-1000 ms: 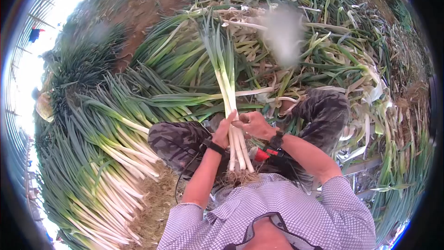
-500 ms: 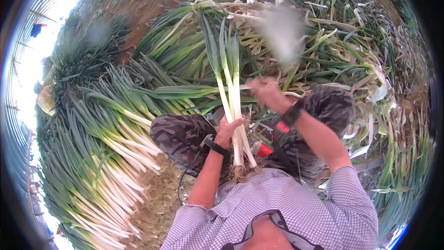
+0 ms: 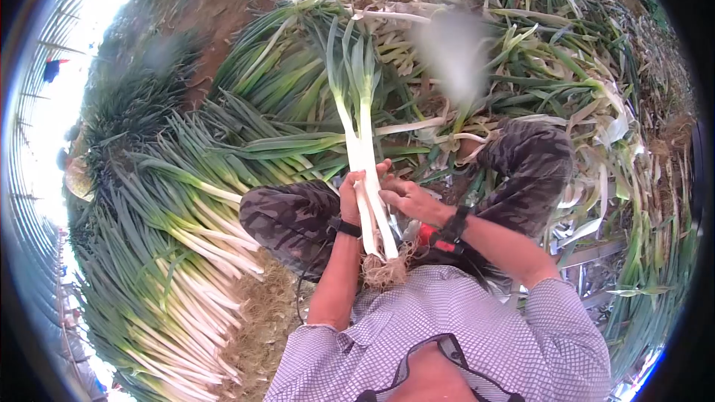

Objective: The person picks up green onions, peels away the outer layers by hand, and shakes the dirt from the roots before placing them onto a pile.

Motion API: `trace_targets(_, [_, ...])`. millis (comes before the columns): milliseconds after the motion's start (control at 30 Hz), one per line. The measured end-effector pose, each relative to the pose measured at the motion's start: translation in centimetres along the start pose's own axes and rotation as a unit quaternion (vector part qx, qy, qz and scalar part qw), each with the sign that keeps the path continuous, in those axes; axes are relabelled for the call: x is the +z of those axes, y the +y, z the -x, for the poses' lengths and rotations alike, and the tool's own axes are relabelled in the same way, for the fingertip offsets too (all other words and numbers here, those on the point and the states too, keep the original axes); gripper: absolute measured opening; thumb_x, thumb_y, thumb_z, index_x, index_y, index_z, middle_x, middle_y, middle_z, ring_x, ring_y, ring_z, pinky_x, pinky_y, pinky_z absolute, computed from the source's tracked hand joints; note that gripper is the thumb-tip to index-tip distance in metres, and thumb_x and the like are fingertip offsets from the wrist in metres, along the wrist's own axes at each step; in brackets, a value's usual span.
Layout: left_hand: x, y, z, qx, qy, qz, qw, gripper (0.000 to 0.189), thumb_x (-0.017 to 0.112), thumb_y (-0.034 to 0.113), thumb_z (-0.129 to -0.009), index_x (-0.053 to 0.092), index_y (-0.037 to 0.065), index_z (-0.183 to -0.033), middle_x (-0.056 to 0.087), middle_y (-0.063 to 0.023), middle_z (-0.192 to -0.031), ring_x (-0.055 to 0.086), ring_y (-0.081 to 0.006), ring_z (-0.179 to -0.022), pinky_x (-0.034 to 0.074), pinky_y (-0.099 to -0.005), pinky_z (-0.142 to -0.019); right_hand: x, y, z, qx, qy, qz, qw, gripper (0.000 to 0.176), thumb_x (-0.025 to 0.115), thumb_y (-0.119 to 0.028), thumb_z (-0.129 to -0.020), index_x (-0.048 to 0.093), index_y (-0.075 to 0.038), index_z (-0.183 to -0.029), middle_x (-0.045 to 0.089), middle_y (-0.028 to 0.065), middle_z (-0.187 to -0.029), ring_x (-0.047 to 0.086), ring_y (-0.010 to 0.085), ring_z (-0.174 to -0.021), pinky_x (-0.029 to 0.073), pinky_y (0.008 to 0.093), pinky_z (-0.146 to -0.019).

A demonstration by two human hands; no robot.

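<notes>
A small bunch of long green onions (image 3: pixel 365 130) stands nearly upright before my chest, green tops pointing away and brown roots (image 3: pixel 385 269) toward my shirt. My left hand (image 3: pixel 353 192) is closed around the white stalks from the left, at about their lower middle. From the right, my right hand (image 3: pixel 414 201) has its bent fingers on the right-hand stalk at the same height. Its fingertips are partly hidden against the stalk. Just below that hand, a red object (image 3: pixel 427 235) shows at my lap, mostly covered.
On the left lies a long row of green onions (image 3: pixel 186 275), white stalks and roots toward me. More leafy green onions (image 3: pixel 275 78) lie ahead. Stripped leaves and peelings (image 3: pixel 551 82) cover the ground ahead and right. My camouflage-clad knees (image 3: pixel 287 216) flank the bunch.
My right hand has come down and left, from beside the bunch onto the stalks. One pale stalk or leaf has left the bunch and lies beyond it. The left hand has slid slightly up-left.
</notes>
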State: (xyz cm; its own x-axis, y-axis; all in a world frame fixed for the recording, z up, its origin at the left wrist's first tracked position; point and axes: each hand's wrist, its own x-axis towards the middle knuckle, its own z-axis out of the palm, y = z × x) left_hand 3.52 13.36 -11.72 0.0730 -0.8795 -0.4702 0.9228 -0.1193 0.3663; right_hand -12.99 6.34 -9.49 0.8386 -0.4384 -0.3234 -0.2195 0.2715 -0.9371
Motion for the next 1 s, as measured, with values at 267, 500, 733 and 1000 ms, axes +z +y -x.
trace_targets(267, [1.8,0.6,-0.1,-0.018,0.078,-0.224,0.971,0.024,0.064,0.015,-0.089,0.063,-0.006,-0.1,0.069,-0.0163,-0.087,0.068,-0.0255,-0.065,0.062,-0.0363,-0.06,-1.4,-4.1,1.8,-0.022,0.113,-0.115,0.987,0.026,0.048,-0.014,-0.099,0.061,-0.002,-0.08,0.06,0.0025,-0.073,0.056,0.0098,-0.064,0.046,0.026,-0.056])
trace_targets(500, [4.2,2.4,3.8,0.049,0.071,-0.421,0.903,0.018,0.062,0.007,-0.083,0.057,-0.006,-0.094,0.061,-0.0068,-0.073,0.058,-0.0155,-0.057,0.05,-0.0293,-0.052,-11.6,-9.3,-1.4,-0.125,0.261,-0.308,0.906,0.03,0.059,-0.031,-0.096,0.06,-0.006,-0.08,0.061,0.0061,-0.08,0.061,0.0179,-0.072,0.053,0.0333,-0.068])
trace_targets(733, [7.5,5.2,13.1,0.111,0.056,-0.866,0.485,0.05,0.067,0.013,-0.083,0.04,-0.004,-0.122,0.06,-0.0193,-0.095,0.066,-0.031,-0.076,0.054,-0.0441,-0.062,1.8,-4.9,-5.5,0.044,0.037,-0.397,0.916,0.058,0.071,-0.042,-0.09,0.049,-0.005,-0.128,0.063,0.0123,-0.113,0.064,0.0291,-0.102,0.054,0.0514,-0.09])
trace_targets(1000, [6.4,3.8,21.3,0.031,0.198,-0.848,0.49,0.052,0.071,0.02,-0.081,0.044,0.005,-0.122,0.066,-0.0236,-0.086,0.068,-0.0414,-0.08,0.056,-0.0489,-0.064,7.3,-2.9,-3.0,0.058,0.117,-0.467,0.875,0.035,0.07,-0.024,-0.084,0.058,0.001,-0.105,0.066,0.0139,-0.093,0.067,0.0269,-0.085,0.057,0.0416,-0.078])
